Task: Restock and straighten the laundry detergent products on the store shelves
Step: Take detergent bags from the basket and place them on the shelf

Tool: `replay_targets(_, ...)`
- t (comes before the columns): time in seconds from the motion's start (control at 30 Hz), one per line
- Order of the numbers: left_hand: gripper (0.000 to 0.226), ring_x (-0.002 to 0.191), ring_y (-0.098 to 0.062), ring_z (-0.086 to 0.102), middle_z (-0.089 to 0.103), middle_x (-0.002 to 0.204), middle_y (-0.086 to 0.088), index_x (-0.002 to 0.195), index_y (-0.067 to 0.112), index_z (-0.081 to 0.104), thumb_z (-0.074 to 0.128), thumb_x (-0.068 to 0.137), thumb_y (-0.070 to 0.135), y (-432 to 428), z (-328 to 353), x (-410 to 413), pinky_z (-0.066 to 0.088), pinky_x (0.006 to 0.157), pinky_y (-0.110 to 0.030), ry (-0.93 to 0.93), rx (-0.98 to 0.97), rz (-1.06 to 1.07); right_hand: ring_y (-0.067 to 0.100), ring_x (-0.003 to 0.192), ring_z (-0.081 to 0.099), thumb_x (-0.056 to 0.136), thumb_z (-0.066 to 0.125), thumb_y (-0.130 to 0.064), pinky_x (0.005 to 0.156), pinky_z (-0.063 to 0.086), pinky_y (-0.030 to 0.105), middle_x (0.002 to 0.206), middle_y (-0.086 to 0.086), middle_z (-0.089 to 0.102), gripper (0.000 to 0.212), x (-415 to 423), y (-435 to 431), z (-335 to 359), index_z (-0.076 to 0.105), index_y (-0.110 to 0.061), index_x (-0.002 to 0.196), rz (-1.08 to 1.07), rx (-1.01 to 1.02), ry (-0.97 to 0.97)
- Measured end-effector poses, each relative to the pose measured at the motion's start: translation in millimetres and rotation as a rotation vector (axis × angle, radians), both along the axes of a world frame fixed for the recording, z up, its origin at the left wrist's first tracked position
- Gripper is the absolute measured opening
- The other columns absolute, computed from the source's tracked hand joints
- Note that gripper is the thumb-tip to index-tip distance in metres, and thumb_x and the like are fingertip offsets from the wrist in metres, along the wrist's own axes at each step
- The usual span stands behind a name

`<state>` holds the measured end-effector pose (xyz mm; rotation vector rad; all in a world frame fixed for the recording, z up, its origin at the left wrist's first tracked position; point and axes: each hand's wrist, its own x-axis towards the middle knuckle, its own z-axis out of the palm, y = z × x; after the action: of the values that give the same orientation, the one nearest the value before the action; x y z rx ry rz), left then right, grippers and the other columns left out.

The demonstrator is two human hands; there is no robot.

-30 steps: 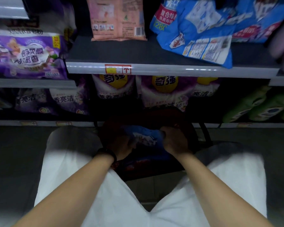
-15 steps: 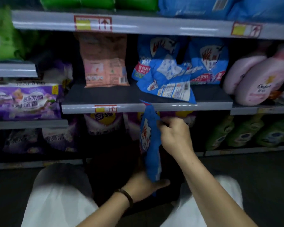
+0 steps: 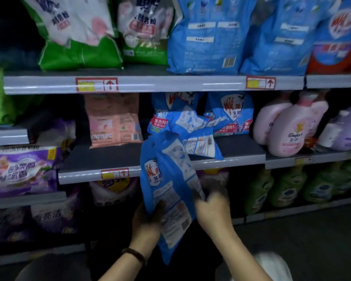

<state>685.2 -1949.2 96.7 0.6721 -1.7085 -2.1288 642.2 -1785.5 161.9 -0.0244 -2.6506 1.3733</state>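
I hold a blue detergent bag (image 3: 168, 191) upright in front of the middle shelf (image 3: 101, 159). My left hand (image 3: 148, 222) grips its lower left side, and my right hand (image 3: 213, 209) grips its right edge. Behind it on that shelf, a similar blue bag (image 3: 199, 138) lies toppled forward over the shelf edge. Two more blue bags (image 3: 231, 112) stand behind the toppled one. A pink bag (image 3: 114, 120) stands to their left.
Green and white bags (image 3: 79, 33) and large blue bags (image 3: 207, 37) fill the top shelf. Pink bottles (image 3: 288, 126) stand right of the blue bags. Purple bags (image 3: 22, 171) sit at left, green bottles (image 3: 288, 187) at lower right. Bare shelf surface lies before the pink bag.
Both hands have lifted the blue bag from the dark basket near my lap up to the middle shelf's front edge. My view has tilted upward, showing the top shelf.
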Motion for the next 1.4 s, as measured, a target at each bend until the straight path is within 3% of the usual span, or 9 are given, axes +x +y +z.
replay_targets(0.17, 0.031, 0.112, -0.038, 0.073, 0.077, 0.122, -0.012, 0.125, 0.013, 0.070, 0.075, 0.095, 0.013, -4.2, 28.8, -46.8, 0.059, 0.095, -0.057, 0.143, 0.097, -0.019, 0.035, 0.096, 0.079, 0.067, 0.082, -0.059, 0.071, 0.062, 0.036, 0.116, 0.000, 0.078, 0.090, -7.9, 1.1, -28.1, 0.044, -0.044, 0.147, 0.182, -0.502, -0.491)
replay_targets(0.33, 0.021, 0.102, -0.028, 0.078, 0.079, 0.116, -0.011, 0.123, 0.014, 0.070, 0.063, 0.103, 0.014, -8.7, 74.6, -104.6, 0.065, 0.082, -0.042, 0.245, 0.093, -0.066, 0.015, 0.097, 0.079, 0.084, 0.086, -0.008, 0.081, 0.066, 0.043, 0.111, -0.002, 0.080, 0.073, -69.0, -30.8, -19.2, 0.051, -0.024, 0.146, 0.168, -0.666, -0.135)
replay_targets(0.47, 0.029, 0.118, -0.030, 0.072, 0.074, 0.130, -0.005, 0.132, 0.025, 0.066, 0.064, 0.103, 0.032, -27.0, 85.6, -177.2, 0.056, 0.101, -0.051, 0.209, 0.079, -0.262, 0.000, 0.107, 0.072, 0.087, 0.087, -0.019, 0.093, 0.059, 0.027, 0.118, -0.023, 0.073, 0.093, -133.3, -36.0, 9.7, 0.033, -0.042, 0.158, 0.152, -0.480, 0.040)
replay_targets(0.67, 0.080, 0.114, -0.026, 0.067, 0.063, 0.136, -0.007, 0.140, 0.015, 0.045, 0.088, 0.076, 0.037, -41.3, 59.1, -280.7, 0.054, 0.090, -0.033, -0.227, -0.421, 0.099, 0.017, 0.078, 0.064, 0.096, 0.069, -0.026, 0.074, 0.053, 0.029, 0.134, 0.014, 0.062, 0.069, -205.6, -37.0, 12.3, 0.042, -0.037, 0.159, 0.115, 0.015, -0.027)
replay_targets(0.87, 0.080, 0.099, -0.020, 0.076, 0.072, 0.112, 0.006, 0.119, 0.025, 0.055, 0.091, 0.050, 0.043, -74.9, -14.2, -312.3, 0.066, 0.071, -0.041, -0.150, -0.310, 0.085, 0.032, 0.144, 0.043, 0.100, 0.068, -0.028, 0.108, 0.044, 0.032, 0.165, 0.012, 0.027, 0.070, -201.1, -39.1, -5.5, 0.036, -0.034, 0.162, 0.190, 0.171, -0.008)
replay_targets(1.03, 0.064, 0.078, -0.022, 0.077, 0.075, 0.098, -0.007, 0.112, 0.010, 0.062, 0.085, 0.061, 0.040, -55.5, 29.7, -243.5, 0.066, 0.062, -0.039, -0.099, -0.253, -0.076, 0.033, 0.129, 0.056, 0.095, 0.072, -0.029, 0.107, 0.053, 0.046, 0.143, 0.011, 0.046, 0.069, -178.2, -44.2, -11.1, 0.042, -0.024, 0.157, 0.115, 0.140, 0.015)
replay_targets(1.17, 0.021, 0.080, -0.016, 0.073, 0.073, 0.087, 0.008, 0.089, 0.030, 0.065, 0.081, 0.075, 0.028, -46.1, 39.5, -160.4, 0.060, 0.078, -0.038, -0.082, -0.602, -0.282, 0.033, 0.121, 0.058, 0.088, 0.072, -0.029, 0.106, 0.050, 0.044, 0.132, 0.013, 0.053, 0.051, -128.7, -48.3, -17.3, 0.061, -0.016, 0.135, 0.141, 0.144, 0.049)
replay_targets(1.3, 0.010, 0.074, -0.006, 0.069, 0.073, 0.080, 0.008, 0.086, 0.028, 0.070, 0.077, 0.090, 0.023, -55.6, 20.8, -86.4, 0.057, 0.075, -0.034, -0.041, -0.836, -0.480, 0.025, 0.100, 0.069, 0.075, 0.048, -0.050, 0.090, 0.057, 0.039, 0.107, 0.009, 0.073, 0.050, -78.9, -58.6, -44.0, 0.076, -0.019, 0.103, 0.318, 0.135, -0.010)
replay_targets(1.4, 0.022, 0.075, -0.004, 0.071, 0.072, 0.077, 0.014, 0.080, 0.036, 0.066, 0.072, 0.094, 0.020, -63.6, 7.8, -54.6, 0.058, 0.075, -0.032, -0.146, -0.923, -0.519, 0.021, 0.101, 0.074, 0.086, 0.067, -0.034, 0.089, 0.061, 0.042, 0.111, 0.004, 0.077, 0.034, -61.9, -64.7, -78.2, 0.074, -0.018, 0.114, 0.401, 0.123, -0.108)
